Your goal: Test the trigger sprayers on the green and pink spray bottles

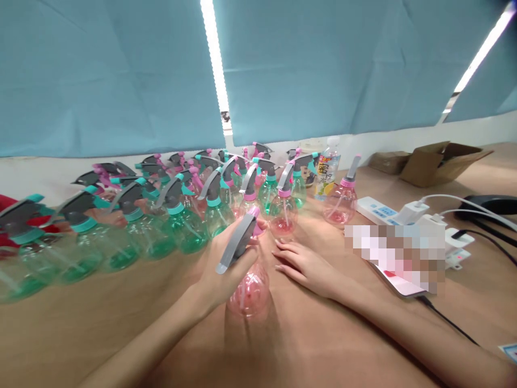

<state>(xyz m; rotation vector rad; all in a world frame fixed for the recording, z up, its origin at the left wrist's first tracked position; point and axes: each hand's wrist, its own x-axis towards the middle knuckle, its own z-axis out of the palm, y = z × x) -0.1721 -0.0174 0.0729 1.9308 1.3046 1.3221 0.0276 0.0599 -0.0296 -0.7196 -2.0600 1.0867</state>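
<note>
My left hand [226,258] is wrapped round the neck of a pink spray bottle [248,293] with a grey trigger head. The bottle stands close in front of me, and some of its neck is hidden by my fingers. My right hand [301,264] rests palm down on the table, fingers stretched out, with nothing in it. Just beyond it is another pink spray bottle [283,215]. Green spray bottles [188,229] with grey and teal heads stand in a row to the left, several of them, with more pink and green ones behind.
A lone pink spray bottle [340,205] stands to the right, beside a labelled drink bottle [328,170]. On the right lie a white power strip [379,211] with plugs and cables and a phone [404,283]. An open cardboard box [440,164] sits by the wall.
</note>
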